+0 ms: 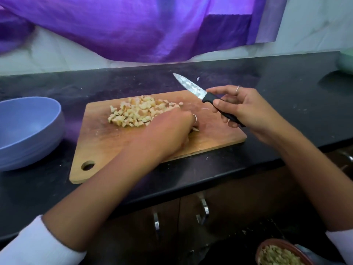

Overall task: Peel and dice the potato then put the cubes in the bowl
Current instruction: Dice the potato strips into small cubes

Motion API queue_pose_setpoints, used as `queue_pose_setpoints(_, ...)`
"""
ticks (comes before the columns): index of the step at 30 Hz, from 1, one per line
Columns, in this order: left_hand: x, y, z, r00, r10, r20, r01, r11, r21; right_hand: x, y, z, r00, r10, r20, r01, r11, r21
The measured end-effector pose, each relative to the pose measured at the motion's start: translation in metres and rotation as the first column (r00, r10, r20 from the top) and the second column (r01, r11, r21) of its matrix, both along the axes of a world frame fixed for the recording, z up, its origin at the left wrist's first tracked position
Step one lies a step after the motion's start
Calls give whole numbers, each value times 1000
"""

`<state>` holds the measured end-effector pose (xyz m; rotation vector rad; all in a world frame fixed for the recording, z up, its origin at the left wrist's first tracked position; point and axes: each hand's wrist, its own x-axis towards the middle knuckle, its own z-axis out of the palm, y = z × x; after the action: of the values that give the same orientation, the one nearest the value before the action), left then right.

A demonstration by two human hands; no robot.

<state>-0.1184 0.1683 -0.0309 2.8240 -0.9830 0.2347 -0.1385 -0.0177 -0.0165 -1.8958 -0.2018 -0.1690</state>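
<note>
A pile of diced potato cubes [138,111] lies on the far half of the wooden cutting board [107,148]. My left hand [170,129] rests on the board just right of the pile, fingers curled down over a potato piece [196,129] that peeks out beneath it. My right hand [242,109] grips the black handle of a small knife [191,87], held above the board's right end with the blade pointing up and left. The blue bowl [28,131] stands left of the board with nothing visible inside.
The board sits on a black counter [286,121] whose front edge runs above cabinet doors with metal handles [204,209]. A brown bowl of peelings [278,253] is at the bottom right. Purple cloth [133,25] hangs on the back wall.
</note>
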Motion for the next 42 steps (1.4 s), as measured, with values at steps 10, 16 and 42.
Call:
queue_pose_setpoints(10,10,-1,-19,947,-93,306,108,994,-30,1,-6,-23,998,-37,41,36,999,28)
queue_pose_setpoints(16,12,-7,-14,968,-73,241,102,989,-110,1,-11,-20,999,-23,40,23,1000,14)
queue_pose_setpoints(42,-51,99,-16,882,469,52,-413,821,-395,-59,77,-22,984,20,179,87,819,-567)
